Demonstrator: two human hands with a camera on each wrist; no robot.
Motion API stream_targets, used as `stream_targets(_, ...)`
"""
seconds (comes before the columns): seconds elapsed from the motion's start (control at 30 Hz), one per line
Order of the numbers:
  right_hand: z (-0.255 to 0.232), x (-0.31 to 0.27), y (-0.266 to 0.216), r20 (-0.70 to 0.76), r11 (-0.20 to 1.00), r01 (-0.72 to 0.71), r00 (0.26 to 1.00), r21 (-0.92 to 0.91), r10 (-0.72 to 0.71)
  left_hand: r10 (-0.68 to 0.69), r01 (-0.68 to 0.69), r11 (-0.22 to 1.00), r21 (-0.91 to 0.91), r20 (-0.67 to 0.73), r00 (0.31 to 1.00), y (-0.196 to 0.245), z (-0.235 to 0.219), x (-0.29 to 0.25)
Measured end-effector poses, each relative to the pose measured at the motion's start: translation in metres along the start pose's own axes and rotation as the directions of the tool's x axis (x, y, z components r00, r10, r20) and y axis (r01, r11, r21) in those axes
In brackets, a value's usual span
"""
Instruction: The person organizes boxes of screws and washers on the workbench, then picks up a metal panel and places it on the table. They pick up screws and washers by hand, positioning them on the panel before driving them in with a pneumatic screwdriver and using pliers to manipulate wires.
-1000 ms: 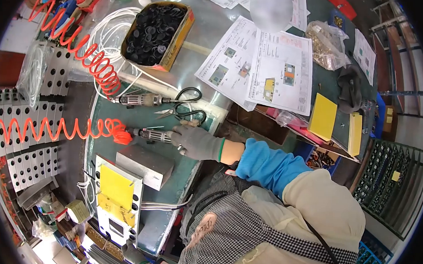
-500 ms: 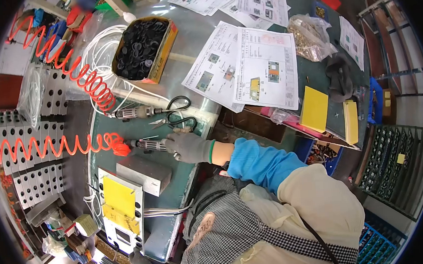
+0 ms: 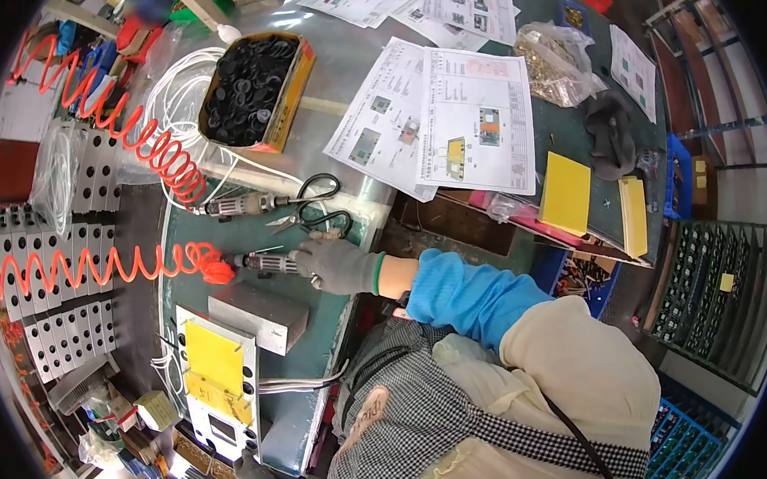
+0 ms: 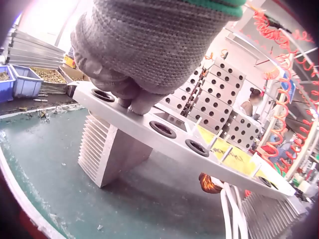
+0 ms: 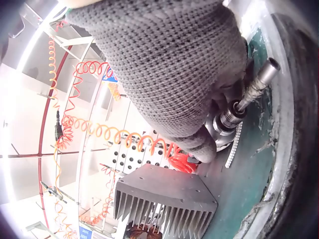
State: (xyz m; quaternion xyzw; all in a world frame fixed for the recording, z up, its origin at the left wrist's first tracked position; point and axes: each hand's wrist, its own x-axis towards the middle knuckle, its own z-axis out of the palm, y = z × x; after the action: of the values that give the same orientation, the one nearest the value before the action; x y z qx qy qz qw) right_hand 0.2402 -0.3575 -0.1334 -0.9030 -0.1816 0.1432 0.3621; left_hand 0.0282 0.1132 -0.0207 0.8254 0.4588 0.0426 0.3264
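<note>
In the head view my right hand in a grey knit glove grips an air screwdriver joined to a red coiled hose. Its socket bit juts out past my fingers in the right wrist view. At the lower end of a pale metal panel is my gloved left hand. In the left wrist view its curled fingertips touch the panel between black-rimmed holes; I cannot tell if they pinch something small. Yellow sheets cover part of the panel. A finned heat sink stands under it.
A metal block with fins stands beside the panel. Scissors and a second air screwdriver lie beyond my right hand. Farther back are a box of black grommets, printed drawings and a bag of brass parts.
The head view has shifted slightly, moving the bench in the frame. My right hand keeps its grip on the air screwdriver, and my left hand stays at the panel's lower end.
</note>
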Motion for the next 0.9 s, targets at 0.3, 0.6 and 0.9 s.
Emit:
stream_targets(0.3, -0.006, -0.001, -0.003, -0.029, 1.0, 0.001, 1.0, 0.021, 0.0, 0.037, -0.036, 0.999, 0.012, -0.028, 0.999, 0.007, 0.005, -0.008)
stream_targets(0.6, 0.005, 0.0, -0.006, -0.124, 0.998, -0.003, 0.992, -0.056, -0.004, 0.069, -0.07, 0.997, -0.013, -0.062, 0.996, 0.005, 0.007, -0.012)
stream_targets(0.9, 0.015, 0.007, -0.007, -0.237, 0.995, 0.01, 0.971, -0.104, -0.034, 0.142, -0.125, 0.927, -0.354, 0.02, 0.99, 0.005, -0.02, -0.023)
